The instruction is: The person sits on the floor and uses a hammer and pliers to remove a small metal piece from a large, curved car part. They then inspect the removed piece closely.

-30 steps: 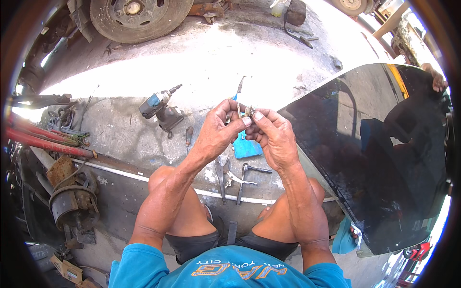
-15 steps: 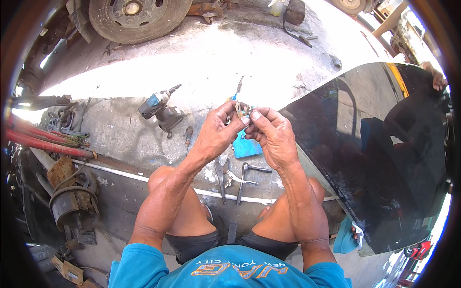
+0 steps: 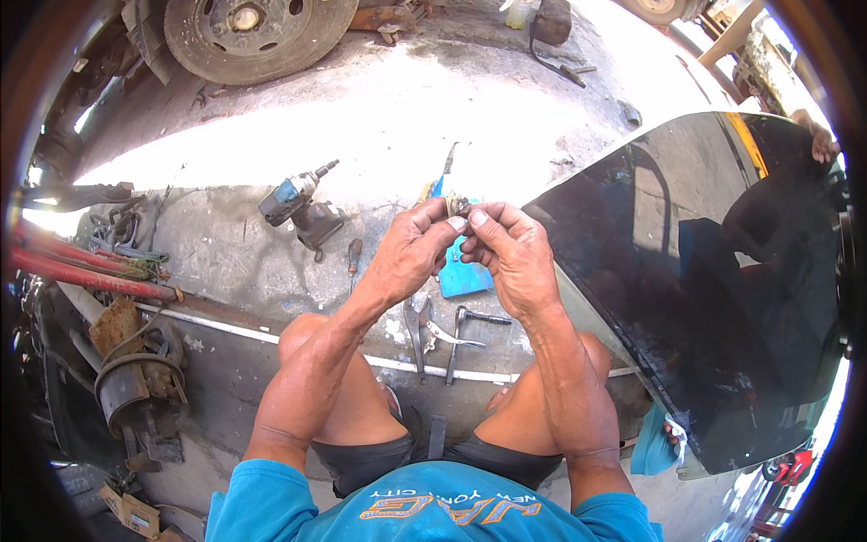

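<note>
My left hand (image 3: 417, 248) and my right hand (image 3: 513, 257) meet in front of me, thumbs and fingertips pinched on a small, dirty metal part (image 3: 458, 204). Its exact kind is too small to make out, and fingers cover some of it. Below the hands a flat blue object (image 3: 465, 278) lies on the ground. Nearer to me are locking pliers (image 3: 438, 334) and a ratchet wrench (image 3: 461, 330). A screwdriver (image 3: 354, 256) lies left of my left hand, with a cordless impact driver (image 3: 302, 212) farther left.
A large dark glossy panel (image 3: 704, 298) fills the right side; another person's hand (image 3: 820, 143) touches its far edge. A vehicle wheel (image 3: 257, 36) stands at the far left. Red bars (image 3: 95, 271) and a rusty drum-shaped part (image 3: 140, 388) lie on the left.
The small metal part has been turned between my fingertips and now shows a rounder, darker side. Both hands stay nearly in place.
</note>
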`<action>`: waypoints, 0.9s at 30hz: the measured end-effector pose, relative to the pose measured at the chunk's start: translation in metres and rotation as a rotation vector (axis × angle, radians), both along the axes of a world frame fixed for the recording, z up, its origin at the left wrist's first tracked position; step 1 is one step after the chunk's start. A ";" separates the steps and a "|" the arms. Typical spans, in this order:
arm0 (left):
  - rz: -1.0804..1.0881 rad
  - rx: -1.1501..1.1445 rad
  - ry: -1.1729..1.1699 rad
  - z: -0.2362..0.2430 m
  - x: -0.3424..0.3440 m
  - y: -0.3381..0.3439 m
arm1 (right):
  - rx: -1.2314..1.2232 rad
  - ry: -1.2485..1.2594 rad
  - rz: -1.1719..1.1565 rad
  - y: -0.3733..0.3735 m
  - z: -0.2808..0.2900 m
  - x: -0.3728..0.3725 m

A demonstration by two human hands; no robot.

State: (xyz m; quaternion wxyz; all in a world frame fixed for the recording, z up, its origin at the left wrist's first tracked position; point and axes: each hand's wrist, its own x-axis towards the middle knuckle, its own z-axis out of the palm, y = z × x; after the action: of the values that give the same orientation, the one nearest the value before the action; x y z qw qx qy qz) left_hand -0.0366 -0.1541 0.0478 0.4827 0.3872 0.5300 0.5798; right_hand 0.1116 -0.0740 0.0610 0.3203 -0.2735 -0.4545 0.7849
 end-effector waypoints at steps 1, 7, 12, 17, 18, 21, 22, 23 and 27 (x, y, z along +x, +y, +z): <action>-0.001 -0.005 -0.017 0.001 0.000 0.000 | 0.000 0.001 0.001 0.000 0.000 0.000; 0.007 -0.023 -0.084 0.007 0.003 -0.001 | 0.007 -0.004 0.005 0.000 -0.001 0.001; -0.015 0.017 -0.216 0.001 0.000 0.000 | 0.038 -0.027 0.010 -0.002 0.000 0.001; -0.040 -0.038 -0.457 0.007 -0.002 0.001 | 0.105 -0.059 -0.020 -0.002 0.004 0.003; -0.047 -0.036 -0.501 0.007 -0.004 0.000 | 0.142 -0.071 -0.023 -0.001 0.004 0.003; -0.033 -0.033 -0.603 0.004 -0.006 -0.001 | 0.237 -0.097 -0.047 0.002 0.006 0.005; -0.050 -0.025 -0.613 0.004 -0.007 -0.002 | 0.259 -0.099 -0.063 0.001 0.008 0.005; -0.067 -0.016 -0.622 0.005 -0.008 -0.002 | 0.281 -0.101 -0.079 0.000 0.010 0.004; -0.108 -0.024 -0.627 0.007 -0.008 -0.002 | 0.363 -0.145 -0.100 -0.003 0.013 0.004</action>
State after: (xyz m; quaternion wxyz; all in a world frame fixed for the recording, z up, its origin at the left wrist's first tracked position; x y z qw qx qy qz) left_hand -0.0441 -0.1564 0.0549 0.6570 0.2115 0.3410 0.6383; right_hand 0.1157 -0.0768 0.0741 0.3691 -0.2894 -0.5963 0.6515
